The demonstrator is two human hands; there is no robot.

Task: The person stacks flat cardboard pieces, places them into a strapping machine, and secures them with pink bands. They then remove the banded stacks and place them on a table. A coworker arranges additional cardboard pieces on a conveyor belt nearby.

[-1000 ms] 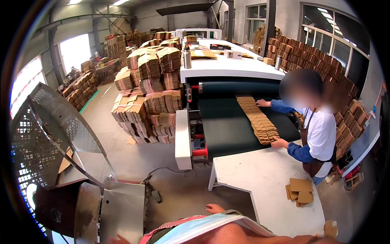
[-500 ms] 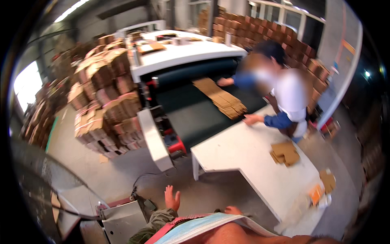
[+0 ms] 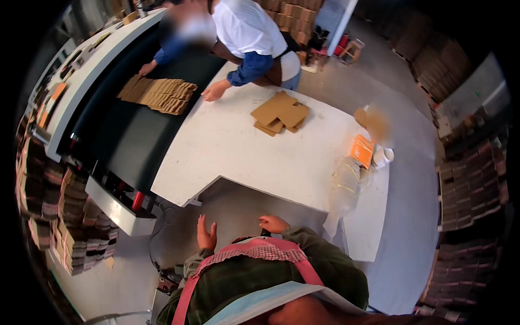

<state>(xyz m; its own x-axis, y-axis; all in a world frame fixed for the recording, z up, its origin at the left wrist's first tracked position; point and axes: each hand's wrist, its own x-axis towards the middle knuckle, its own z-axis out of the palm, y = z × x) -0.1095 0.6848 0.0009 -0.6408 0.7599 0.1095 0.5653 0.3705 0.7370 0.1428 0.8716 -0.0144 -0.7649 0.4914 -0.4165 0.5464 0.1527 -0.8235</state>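
My left hand (image 3: 206, 234) is raised in front of my body, its fingers stretched up and nothing in them. My right hand (image 3: 274, 223) hangs at waist height beside the apron (image 3: 254, 250), its fingers loosely bent and no object visible in it. Both hands are apart from the white table (image 3: 238, 157), below its notched near edge. On the table lies a small pile of flat brown cardboard pieces (image 3: 280, 112). Across the table, a co-worker (image 3: 246, 32) leans over a dark conveyor belt (image 3: 135, 138), hands near a fanned row of folded cardboard (image 3: 158, 93).
An orange packet (image 3: 362, 150), a white roll (image 3: 383, 157) and clear plastic wrap (image 3: 346, 179) sit at the table's right end. The machine's white end piece (image 3: 116, 208) juts out at left. Bundled cardboard stacks (image 3: 70, 238) stand beside it; more stacks (image 3: 471, 189) line the right.
My view has swung to the right and down, bringing more of the table and my right hand into sight. My left hand stays raised. The co-worker remains at the cardboard row.
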